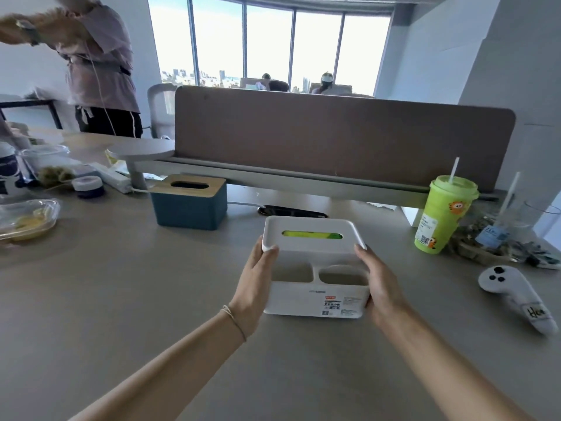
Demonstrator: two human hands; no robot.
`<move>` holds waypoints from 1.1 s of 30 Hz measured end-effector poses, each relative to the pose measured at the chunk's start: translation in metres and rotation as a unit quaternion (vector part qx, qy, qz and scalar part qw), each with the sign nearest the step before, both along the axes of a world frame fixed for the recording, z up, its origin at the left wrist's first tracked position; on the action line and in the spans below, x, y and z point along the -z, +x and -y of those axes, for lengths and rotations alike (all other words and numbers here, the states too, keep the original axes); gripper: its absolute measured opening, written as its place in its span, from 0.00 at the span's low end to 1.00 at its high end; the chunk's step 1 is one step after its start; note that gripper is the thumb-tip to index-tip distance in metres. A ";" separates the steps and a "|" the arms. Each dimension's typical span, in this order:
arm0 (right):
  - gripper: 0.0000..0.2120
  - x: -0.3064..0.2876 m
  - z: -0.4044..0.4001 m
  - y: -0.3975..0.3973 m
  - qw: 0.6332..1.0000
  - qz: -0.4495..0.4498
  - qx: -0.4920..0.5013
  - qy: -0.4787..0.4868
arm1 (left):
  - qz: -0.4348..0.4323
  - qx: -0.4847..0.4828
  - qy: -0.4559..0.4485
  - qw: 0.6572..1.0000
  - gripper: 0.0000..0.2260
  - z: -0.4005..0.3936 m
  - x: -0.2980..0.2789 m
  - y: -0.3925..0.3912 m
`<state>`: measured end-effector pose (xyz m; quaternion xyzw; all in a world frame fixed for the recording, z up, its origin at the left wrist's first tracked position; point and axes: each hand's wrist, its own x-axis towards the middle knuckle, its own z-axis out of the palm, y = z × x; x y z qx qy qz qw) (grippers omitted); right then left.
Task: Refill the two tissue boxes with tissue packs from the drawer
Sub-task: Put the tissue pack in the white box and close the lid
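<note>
I have both hands on the white tissue box (315,278), which sits on the surface (121,299) just past centre, toward twelve o'clock from me. My left hand (256,284) is clamped on its left side, thumb up over the corner of the white lid (312,235). My right hand (378,287) grips the right side the same way, fingers wrapped round the far edge. The lid sits tilted, its near edge raised above the box body, and through its slot I see something bright green (312,235); I cannot tell what it is. Nearer me, the box has two open compartments (318,273) and a printed label (332,305) on the front wall.

The second tissue box, blue with a wooden lid (189,202), stands well apart at about ten o'clock, upright, its slot dark.

At two o'clock a green cup with a straw (443,214) stands near the grey divider panel (343,141). At three o'clock a white controller (513,296) lies on the surface. Far left, at nine o'clock, are clear food containers (27,220) and a small jar (86,186). Another person (100,68) stands behind the surface at eleven o'clock.
</note>
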<state>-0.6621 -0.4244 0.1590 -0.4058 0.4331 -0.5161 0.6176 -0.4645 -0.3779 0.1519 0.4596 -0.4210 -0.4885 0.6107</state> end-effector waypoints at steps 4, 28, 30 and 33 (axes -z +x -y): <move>0.15 -0.013 0.012 0.024 1.000 0.009 0.001 -0.026 | 0.029 -0.029 -0.010 0.999 0.11 0.020 -0.016 0.021; 0.30 -0.001 0.145 0.137 0.995 -0.051 0.072 -0.054 | 0.014 -0.126 0.059 0.990 0.13 0.168 -0.005 0.113; 0.34 0.002 0.147 0.137 0.995 -0.047 0.070 -0.045 | 0.037 -0.135 0.043 0.989 0.13 0.170 0.000 0.114; 0.33 -0.002 0.138 0.133 0.994 -0.067 0.067 -0.059 | 0.070 -0.109 0.012 0.991 0.12 0.166 -0.003 0.115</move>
